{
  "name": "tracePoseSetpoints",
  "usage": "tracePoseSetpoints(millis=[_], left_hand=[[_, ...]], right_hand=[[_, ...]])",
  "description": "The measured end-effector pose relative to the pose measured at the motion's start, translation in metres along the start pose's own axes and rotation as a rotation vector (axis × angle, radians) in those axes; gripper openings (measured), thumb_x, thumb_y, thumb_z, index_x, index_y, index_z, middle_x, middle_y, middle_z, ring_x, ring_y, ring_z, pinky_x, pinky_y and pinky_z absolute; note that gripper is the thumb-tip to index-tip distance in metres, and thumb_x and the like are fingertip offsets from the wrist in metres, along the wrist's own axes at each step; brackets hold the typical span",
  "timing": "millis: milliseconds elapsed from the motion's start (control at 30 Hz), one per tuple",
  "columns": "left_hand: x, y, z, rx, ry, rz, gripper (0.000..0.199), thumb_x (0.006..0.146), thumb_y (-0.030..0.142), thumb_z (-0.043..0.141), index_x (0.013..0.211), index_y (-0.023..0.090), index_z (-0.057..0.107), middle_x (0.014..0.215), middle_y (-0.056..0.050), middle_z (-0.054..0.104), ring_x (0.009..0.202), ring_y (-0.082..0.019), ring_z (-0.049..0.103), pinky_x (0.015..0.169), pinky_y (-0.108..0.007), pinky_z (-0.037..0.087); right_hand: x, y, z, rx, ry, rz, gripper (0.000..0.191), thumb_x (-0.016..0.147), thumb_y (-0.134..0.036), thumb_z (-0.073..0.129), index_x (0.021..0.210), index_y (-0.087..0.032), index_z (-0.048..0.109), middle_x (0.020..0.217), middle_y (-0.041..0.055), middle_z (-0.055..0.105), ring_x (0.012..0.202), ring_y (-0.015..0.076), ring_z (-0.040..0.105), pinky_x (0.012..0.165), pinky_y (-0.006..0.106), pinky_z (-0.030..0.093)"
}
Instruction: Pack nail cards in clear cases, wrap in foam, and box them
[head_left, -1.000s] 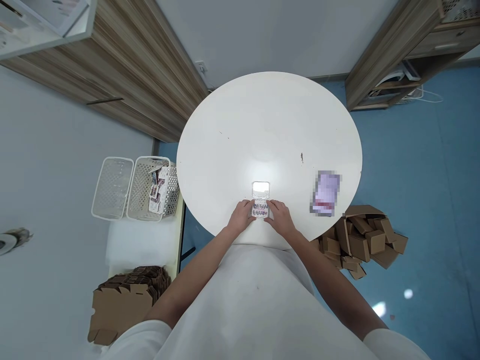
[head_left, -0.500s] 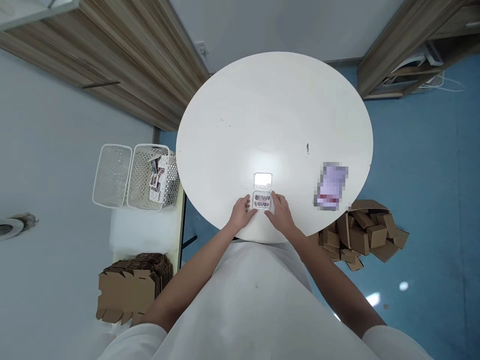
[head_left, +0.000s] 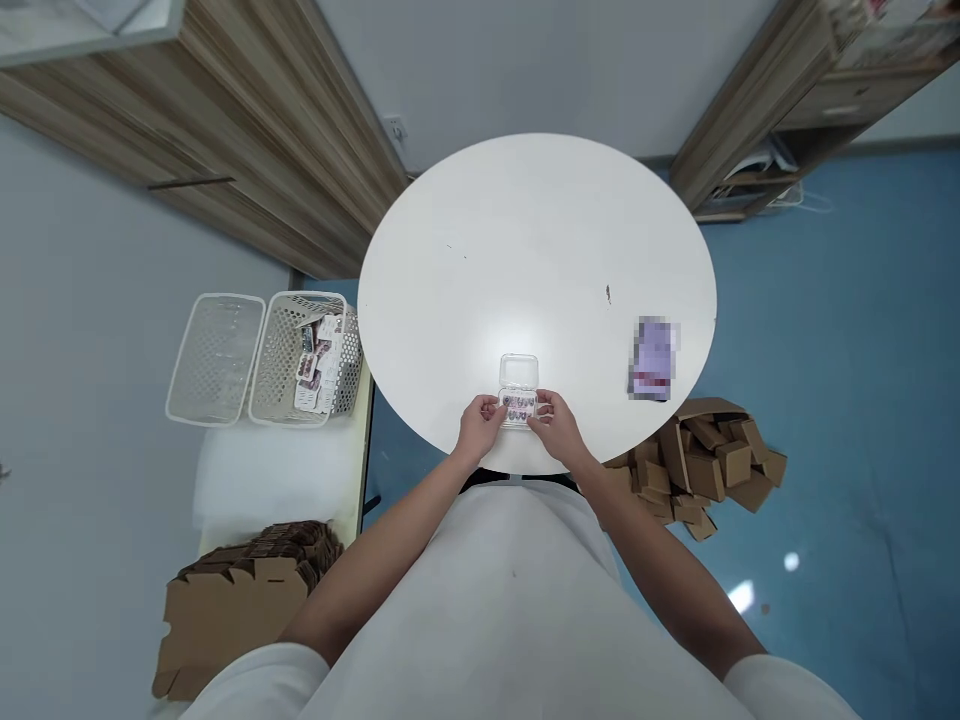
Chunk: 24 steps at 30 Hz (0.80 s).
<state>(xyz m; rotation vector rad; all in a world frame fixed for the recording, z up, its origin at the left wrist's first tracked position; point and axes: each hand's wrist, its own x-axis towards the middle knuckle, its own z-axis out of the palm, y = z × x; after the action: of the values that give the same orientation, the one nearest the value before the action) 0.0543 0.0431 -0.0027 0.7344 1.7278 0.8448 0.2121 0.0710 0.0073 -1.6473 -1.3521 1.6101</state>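
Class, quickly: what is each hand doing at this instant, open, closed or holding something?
Left hand: fingers curled, holding the clear case at its left edge.
Right hand: fingers curled, holding the same case at its right edge.

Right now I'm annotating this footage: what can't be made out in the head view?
All in the head view:
Small pieces in the clear case: too small to identify.
Whether the left hand and right hand reach beneath the clear case: hidden by hands and case.
Purple item: pixelated, detail lost.
Print on packets in the white basket: too small.
White surface, upper left: blurred, cut off by the picture's edge.
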Motion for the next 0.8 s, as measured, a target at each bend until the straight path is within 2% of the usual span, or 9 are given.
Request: tracePoseSetpoints(millis=[233, 400, 667, 800], left_hand=[[-0.037, 0.019, -0.04, -0.148, -0.012, 0.063, 0.028, 0.061, 0.033, 0.066, 0.081, 0.017, 0.053, 0.062, 0.004, 0.048, 0.053, -0.007, 0.045, 0.054, -0.021, 0.038], [-0.068, 0.031, -0.072, -0.236, -0.076, 0.08, 0.028, 0.063, 0.038, 0.064, 0.079, 0.017, 0.054, 0.065, 0.002, 0.052, 0.052, -0.007, 0.046, 0.052, -0.022, 0.039], [-0.094, 0.011, -0.114, -0.416, -0.314, 0.062, 0.03, 0.064, 0.041, 0.066, 0.079, 0.018, 0.053, 0.067, 0.0, 0.06, 0.059, -0.009, 0.054, 0.059, -0.022, 0.04], [-0.098, 0.005, -0.125, -0.453, -0.346, 0.062, 0.033, 0.062, 0.04, 0.069, 0.081, 0.016, 0.054, 0.073, -0.002, 0.063, 0.063, -0.01, 0.057, 0.062, -0.023, 0.041]], right_hand=[[-0.041, -0.032, 0.024, 0.088, 0.011, -0.083, 0.045, 0.064, -0.023, 0.059, 0.108, -0.023, 0.048, 0.107, 0.0047, 0.051, 0.081, 0.0135, 0.049, 0.074, 0.032, 0.046], [-0.07, -0.051, 0.04, 0.208, 0.013, -0.131, 0.046, 0.062, -0.024, 0.062, 0.106, -0.023, 0.051, 0.104, 0.0047, 0.051, 0.078, 0.0122, 0.049, 0.07, 0.03, 0.047], [-0.103, -0.057, 0.067, 0.41, 0.002, -0.154, 0.037, 0.061, -0.031, 0.067, 0.096, -0.022, 0.057, 0.095, 0.0031, 0.056, 0.074, 0.0118, 0.054, 0.072, 0.03, 0.046], [-0.105, -0.058, 0.073, 0.548, -0.031, -0.069, 0.035, 0.064, -0.04, 0.065, 0.092, -0.021, 0.06, 0.087, 0.0035, 0.062, 0.069, 0.0127, 0.056, 0.069, 0.03, 0.046]])
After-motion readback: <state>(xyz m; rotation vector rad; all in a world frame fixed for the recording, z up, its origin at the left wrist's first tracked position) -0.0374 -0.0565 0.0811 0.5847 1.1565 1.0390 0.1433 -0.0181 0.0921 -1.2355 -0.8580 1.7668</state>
